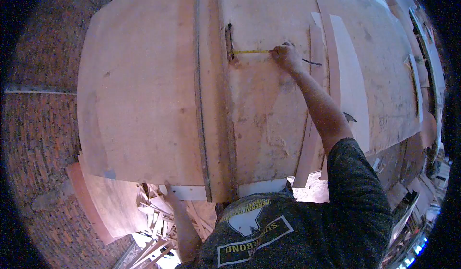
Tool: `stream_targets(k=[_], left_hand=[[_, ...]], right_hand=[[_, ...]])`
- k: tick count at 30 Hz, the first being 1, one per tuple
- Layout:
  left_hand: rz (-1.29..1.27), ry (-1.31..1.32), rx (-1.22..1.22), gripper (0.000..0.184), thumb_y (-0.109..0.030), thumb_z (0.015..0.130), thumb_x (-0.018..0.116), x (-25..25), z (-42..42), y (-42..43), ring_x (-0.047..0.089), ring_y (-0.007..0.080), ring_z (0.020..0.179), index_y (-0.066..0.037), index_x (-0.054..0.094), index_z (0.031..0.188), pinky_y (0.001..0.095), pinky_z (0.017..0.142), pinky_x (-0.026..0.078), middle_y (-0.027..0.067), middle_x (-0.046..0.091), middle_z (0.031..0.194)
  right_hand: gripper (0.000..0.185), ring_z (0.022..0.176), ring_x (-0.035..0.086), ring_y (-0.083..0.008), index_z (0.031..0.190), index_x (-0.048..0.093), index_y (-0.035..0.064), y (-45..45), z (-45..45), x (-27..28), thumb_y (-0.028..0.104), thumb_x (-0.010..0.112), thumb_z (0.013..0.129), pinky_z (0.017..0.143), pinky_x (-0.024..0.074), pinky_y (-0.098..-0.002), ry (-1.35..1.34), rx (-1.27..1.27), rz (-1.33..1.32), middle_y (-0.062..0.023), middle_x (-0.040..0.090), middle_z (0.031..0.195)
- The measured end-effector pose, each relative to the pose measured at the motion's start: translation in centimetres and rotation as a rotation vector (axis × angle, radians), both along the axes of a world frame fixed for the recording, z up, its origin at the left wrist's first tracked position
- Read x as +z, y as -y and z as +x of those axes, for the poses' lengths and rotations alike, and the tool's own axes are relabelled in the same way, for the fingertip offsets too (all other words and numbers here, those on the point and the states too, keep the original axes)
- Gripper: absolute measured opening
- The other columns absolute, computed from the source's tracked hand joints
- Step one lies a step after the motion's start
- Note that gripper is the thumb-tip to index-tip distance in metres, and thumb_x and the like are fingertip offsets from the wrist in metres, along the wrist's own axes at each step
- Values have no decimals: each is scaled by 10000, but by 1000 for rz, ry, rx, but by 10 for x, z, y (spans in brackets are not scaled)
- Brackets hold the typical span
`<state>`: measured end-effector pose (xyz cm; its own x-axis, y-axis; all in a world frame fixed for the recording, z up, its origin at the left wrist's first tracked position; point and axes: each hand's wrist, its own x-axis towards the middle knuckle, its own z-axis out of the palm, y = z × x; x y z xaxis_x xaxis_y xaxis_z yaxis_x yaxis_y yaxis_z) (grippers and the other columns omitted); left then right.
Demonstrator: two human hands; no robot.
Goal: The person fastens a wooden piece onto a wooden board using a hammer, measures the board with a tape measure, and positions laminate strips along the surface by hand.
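My right hand (286, 58) is closed around a tape measure, with its yellow blade (250, 52) drawn out leftward over the plywood (269, 86). The blade's far end meets a wooden strip (229, 41) with a dark slim object along it. Just right of my right hand lies a dark thin tool (312, 62). At the near edge of the left plywood sheet (139, 101), my left hand (169, 194) touches the edge; its fingers are too unclear to read.
A long raised wooden batten (216, 101) runs between the sheets. Narrow wood strips (334, 53) and a pale curved panel (353, 86) lie on the right. Wood offcuts (156, 216) are heaped below left, beside a brick floor (38, 144). More scraps lie at the lower right.
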<state>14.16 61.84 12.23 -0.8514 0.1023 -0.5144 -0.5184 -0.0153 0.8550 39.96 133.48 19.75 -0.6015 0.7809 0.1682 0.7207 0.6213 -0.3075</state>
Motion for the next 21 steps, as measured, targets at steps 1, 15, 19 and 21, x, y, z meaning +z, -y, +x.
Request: stream_targets(k=[1, 15, 19, 21], left_hand=[[-18, 10, 15, 674, -272, 895, 748, 4, 2, -3, 536, 249, 1187, -25, 417, 1428, 399, 973, 476, 124, 529, 1356], [-187, -13, 105, 438, -365, 895, 744, 14, 6, -14, 639, 172, 874, -57, 620, 1180, 330, 740, 557, 37, 666, 1075], [-19, 97, 39, 735, -258, 850, 798, -17, -14, 20, 548, 260, 1187, -114, 379, 1437, 415, 1000, 483, 92, 527, 1357], [-24, 72, 20, 721, -259, 849, 798, -28, -19, 29, 549, 265, 1180, -118, 394, 1429, 416, 994, 484, 87, 530, 1348]], right_hand=[[245, 954, 621, -311, 906, 773, 117, 0, -1, 1, 324, 646, 870, 883, 493, -443, 15, -24, -9, -109, 718, 917], [287, 992, 617, -276, 927, 772, 133, -11, 0, -20, 379, 630, 891, 911, 480, -410, 74, -26, 22, -71, 723, 942], [293, 1000, 616, -269, 943, 772, 136, -7, 1, -14, 390, 635, 892, 923, 477, -402, 64, -41, 10, -77, 718, 934], [298, 1007, 615, -269, 953, 772, 138, 1, -1, 3, 396, 634, 896, 932, 473, -403, 85, -62, -6, -78, 716, 938]])
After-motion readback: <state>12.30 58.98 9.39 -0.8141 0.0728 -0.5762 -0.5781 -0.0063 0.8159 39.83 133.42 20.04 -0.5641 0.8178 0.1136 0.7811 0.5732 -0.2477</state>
